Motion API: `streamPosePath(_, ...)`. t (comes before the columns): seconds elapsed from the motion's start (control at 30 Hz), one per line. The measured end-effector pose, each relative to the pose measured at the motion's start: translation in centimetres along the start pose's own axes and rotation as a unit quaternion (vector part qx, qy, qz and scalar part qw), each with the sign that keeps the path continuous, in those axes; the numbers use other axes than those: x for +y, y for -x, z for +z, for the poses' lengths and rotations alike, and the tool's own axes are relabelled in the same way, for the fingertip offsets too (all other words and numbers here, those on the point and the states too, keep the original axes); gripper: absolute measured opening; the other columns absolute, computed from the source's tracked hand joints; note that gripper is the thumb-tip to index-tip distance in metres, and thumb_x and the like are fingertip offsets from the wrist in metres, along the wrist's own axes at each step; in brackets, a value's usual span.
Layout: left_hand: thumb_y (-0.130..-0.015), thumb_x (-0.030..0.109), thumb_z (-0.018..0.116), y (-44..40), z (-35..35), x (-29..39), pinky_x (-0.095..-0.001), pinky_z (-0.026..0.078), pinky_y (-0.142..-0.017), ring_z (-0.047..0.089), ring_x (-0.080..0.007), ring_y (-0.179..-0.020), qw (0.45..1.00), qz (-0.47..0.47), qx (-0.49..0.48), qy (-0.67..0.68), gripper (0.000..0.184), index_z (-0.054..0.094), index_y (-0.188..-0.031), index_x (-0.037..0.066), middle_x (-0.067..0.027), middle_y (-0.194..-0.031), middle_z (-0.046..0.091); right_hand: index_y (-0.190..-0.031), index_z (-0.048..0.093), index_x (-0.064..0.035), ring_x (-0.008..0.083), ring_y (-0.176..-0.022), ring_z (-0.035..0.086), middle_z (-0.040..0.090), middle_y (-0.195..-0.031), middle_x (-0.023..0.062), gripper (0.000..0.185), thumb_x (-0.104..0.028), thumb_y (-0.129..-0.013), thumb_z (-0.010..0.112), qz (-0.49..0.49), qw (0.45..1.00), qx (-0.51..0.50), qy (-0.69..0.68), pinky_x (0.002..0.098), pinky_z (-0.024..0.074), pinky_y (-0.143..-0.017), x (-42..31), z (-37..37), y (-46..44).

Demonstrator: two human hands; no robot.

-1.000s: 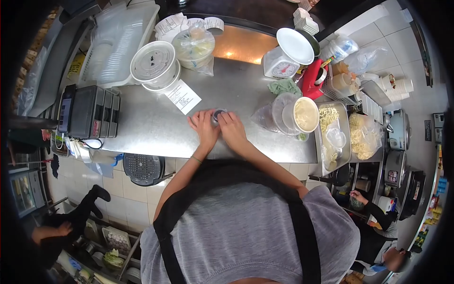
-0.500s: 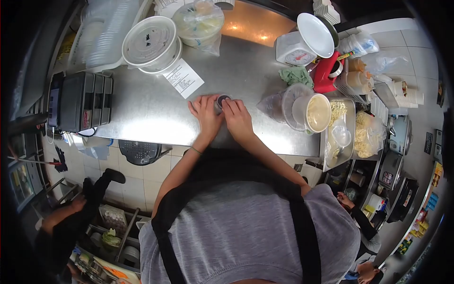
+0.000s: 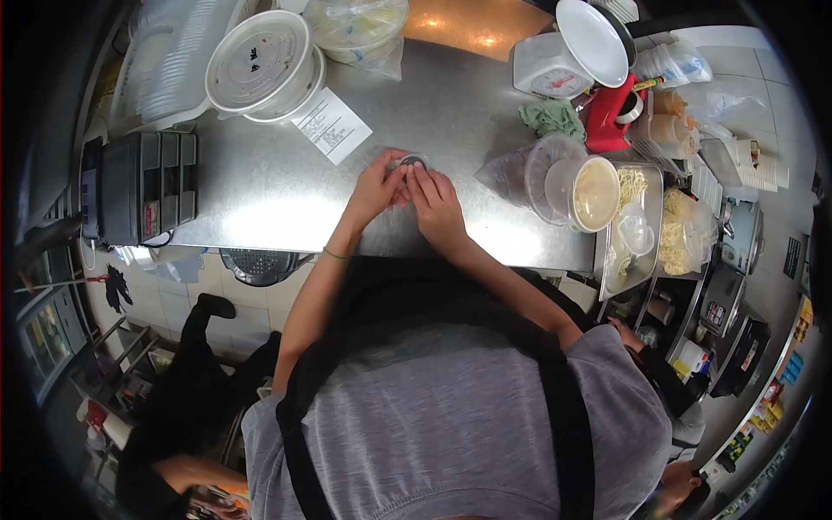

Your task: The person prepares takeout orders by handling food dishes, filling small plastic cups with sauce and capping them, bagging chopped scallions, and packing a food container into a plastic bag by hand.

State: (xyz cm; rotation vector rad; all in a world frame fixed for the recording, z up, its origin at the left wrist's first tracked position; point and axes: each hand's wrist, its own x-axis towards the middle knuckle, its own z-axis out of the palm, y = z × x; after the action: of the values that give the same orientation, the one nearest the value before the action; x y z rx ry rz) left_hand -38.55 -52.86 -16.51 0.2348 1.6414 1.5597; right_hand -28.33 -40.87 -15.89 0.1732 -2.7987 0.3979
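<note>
Both my hands meet at a small round cup with a dark content or top over the steel counter. My left hand is wrapped round its left side. The fingers of my right hand press together on its top and right side. Beyond my left hand lies a printed receipt. Two stacked round tubs with clear lids stand at its upper left, beside a tied plastic bag of food. Right of my hands are a bagged container and a tub of pale content.
A white scale, green cloth and red tape dispenser stand at the back right. A metal tray of noodles is at the right edge, black drawers at the left. Other people stand at lower left and lower right.
The view has shifted, moving the counter items up in the frame. My left hand has come round the small cup from the side. The person at lower left has moved closer to me.
</note>
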Motion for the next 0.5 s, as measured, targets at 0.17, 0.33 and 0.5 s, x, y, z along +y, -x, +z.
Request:
streamPosePath(0.17, -0.093, 0.018, 0.042, 0.1, 0.7, -0.3, -0.0225, 0.046, -0.042, 0.059, -0.0136, -0.051, 0.999, -0.012, 0.010, 0.039, 0.023, 0.043, -0.113, 0.006, -0.0081, -0.066, 0.060, -0.118, 0.047, 0.0044, 0.0286, -0.110, 0.044, 0.043, -0.125, 0.0170, 0.049, -0.005, -0.070, 0.051, 0.004, 1.000, 0.022, -0.021, 0.0404, 0.0361, -0.094, 0.0, 0.4, 0.7)
streamPosePath(0.33, -0.094, 0.021, 0.041, -0.3, 1.0, -1.2, -0.0235, 0.048, -0.044, 0.060, -0.0142, -0.052, 1.000, 0.004, 0.005, 0.029, 0.025, 0.044, -0.114, 0.006, -0.0104, -0.068, 0.061, -0.120, 0.047, -0.0001, 0.0344, -0.116, 0.040, 0.039, -0.130, 0.0189, 0.050, -0.011, -0.072, 0.060, 0.053, 0.975, -0.025, -0.214, 0.0402, 0.0354, -0.096, 1.3, -3.4, 1.8)
streamPosePath(0.5, -0.093, 0.020, 0.041, -0.1, 1.3, -0.6, -0.0239, 0.050, -0.047, 0.059, -0.0138, -0.052, 1.000, -0.006, -0.028, -0.011, 0.027, 0.044, -0.116, 0.006, -0.0109, -0.068, 0.061, -0.088, 0.063, -0.0034, 0.0328, -0.091, 0.057, 0.059, -0.098, 0.0165, 0.029, -0.031, -0.082, 0.055, 0.328, 0.861, -0.378, -0.086, 0.0412, 0.0457, -0.078, 4.3, -13.3, 5.6)
